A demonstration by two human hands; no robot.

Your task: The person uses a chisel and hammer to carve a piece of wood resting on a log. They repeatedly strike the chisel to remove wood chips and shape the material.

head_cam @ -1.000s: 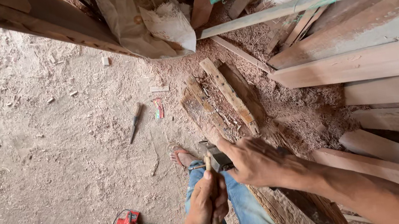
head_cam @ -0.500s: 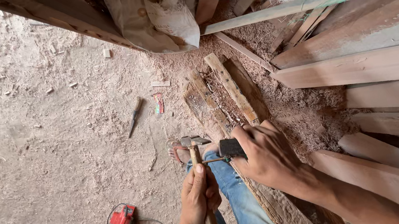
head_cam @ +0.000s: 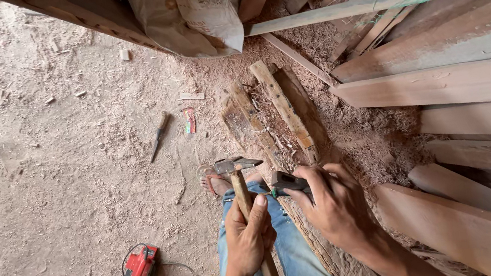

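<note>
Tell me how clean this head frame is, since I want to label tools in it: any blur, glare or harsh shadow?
Head view: light is soft and even, no glare, only faint shadows. The left hand gripping the hammer and the right hand on a dark tool look fairly sharp. The chisel and red power tool read clearly. Straight planks bow slightly toward the edges, wide-lens distortion.

— How much of that dark tool [head_cam: 288,181] showed under the right hand [head_cam: 332,209]?

— Only one end; the fingers covered the rest, so its kind couldn't be told.

— And the hammer [head_cam: 240,186]?

— The left hand [head_cam: 247,236] hid the middle of its handle. Both forearms ran off the bottom edge.

— The planks [head_cam: 440,84]?

— Cut off at the right edge. The sack [head_cam: 191,12] was cropped at the top.
</note>
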